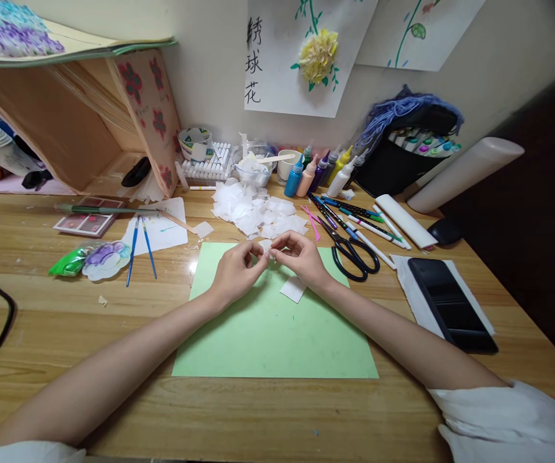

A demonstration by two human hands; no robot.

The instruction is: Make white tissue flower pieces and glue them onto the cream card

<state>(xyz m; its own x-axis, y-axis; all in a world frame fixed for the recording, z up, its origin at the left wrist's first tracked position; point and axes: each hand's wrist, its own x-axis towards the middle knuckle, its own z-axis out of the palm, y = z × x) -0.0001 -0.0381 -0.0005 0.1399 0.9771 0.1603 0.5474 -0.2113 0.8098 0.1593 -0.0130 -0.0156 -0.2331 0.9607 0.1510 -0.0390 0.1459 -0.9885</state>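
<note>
The person is reaching both arms in over a green paper sheet [277, 341], which is lying flat on the wooden surface [258, 418]. Above the sheet's far part, the left hand [241, 269] and right hand [303, 258] are meeting, each pinching with thumb and forefinger at a small white paper scrap [265, 245]. From where I'm standing, the fingertips are hiding much of it, so I cannot tell how it is being bent, if at all.

A white paper square [292, 289] is lying on the green sheet, just beside the right hand. Beyond the sheet's far edge a heap of white paper pieces [258, 212] is spreading, and black-handled scissors [349, 251] are resting at its far right corner.

The scrap is looking feather-light and thin, probably limp enough to be creasing under slight pressure and tearing under a hard tug. It is hardly seeming slippery, but its smallness is leaving little to hold; its edges or a corner, lightly pinched between finger pads, are probably offering the best grip.
</note>
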